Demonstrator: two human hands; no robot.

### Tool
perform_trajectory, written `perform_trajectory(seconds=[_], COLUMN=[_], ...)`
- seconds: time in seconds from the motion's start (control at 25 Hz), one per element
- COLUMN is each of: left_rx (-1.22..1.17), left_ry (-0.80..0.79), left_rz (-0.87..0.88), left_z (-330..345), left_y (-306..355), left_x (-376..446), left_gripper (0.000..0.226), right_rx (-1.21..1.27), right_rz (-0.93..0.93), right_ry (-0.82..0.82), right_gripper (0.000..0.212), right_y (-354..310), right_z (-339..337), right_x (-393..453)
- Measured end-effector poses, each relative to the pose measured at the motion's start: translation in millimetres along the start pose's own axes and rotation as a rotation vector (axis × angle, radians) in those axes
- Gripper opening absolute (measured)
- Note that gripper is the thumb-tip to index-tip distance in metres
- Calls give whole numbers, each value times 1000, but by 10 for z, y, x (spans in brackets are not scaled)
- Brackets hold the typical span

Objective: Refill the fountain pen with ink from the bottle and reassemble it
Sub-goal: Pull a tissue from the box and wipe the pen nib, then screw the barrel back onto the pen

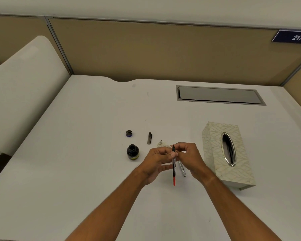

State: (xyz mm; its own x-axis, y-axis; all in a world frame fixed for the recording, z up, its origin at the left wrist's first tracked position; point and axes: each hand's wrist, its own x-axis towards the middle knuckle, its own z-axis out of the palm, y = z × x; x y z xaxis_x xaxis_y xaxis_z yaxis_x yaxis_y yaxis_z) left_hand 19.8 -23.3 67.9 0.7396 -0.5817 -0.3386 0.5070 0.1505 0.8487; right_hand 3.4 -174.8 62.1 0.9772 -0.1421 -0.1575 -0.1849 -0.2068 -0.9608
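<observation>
My left hand (157, 160) pinches the fountain pen's inner section (173, 168), a thin black piece with a clear converter and a red end pointing towards me, nib end away. My right hand (189, 155) meets it at the nib end, fingers curled; what those fingers hold is hidden. The silver pen barrel (182, 169) lies on the desk under the hands. An open ink bottle (132, 152) stands left of the hands, its cap (129, 133) behind it. The dark pen cap (149, 138) lies between them. A crumpled tissue (161, 144) peeks out behind my fingers.
A patterned tissue box (215, 153) lies right of my right hand. A grey cable hatch (219, 95) is set into the white desk (76, 162) at the back right. Tan partition walls close off the back, and a white curved panel stands at the left.
</observation>
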Motion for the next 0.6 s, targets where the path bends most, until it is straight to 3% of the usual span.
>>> perform_trajectory(seconds=[0.36,0.48,0.6], left_rx=[3,-63,-95], left_ry=[88,114,134], left_rz=[5,15,29], left_z=[4,-13,-31], left_y=[-20,-11,8], left_x=[32,53,60], left_gripper=[9,15,19], right_rx=[106,20,-337], right_rz=[130,128,115], right_ry=[-128,84,258], right_gripper=[20,20,16], right_y=[-10,53,230], right_z=[-26,-52,-70], right_x=[72,77,52])
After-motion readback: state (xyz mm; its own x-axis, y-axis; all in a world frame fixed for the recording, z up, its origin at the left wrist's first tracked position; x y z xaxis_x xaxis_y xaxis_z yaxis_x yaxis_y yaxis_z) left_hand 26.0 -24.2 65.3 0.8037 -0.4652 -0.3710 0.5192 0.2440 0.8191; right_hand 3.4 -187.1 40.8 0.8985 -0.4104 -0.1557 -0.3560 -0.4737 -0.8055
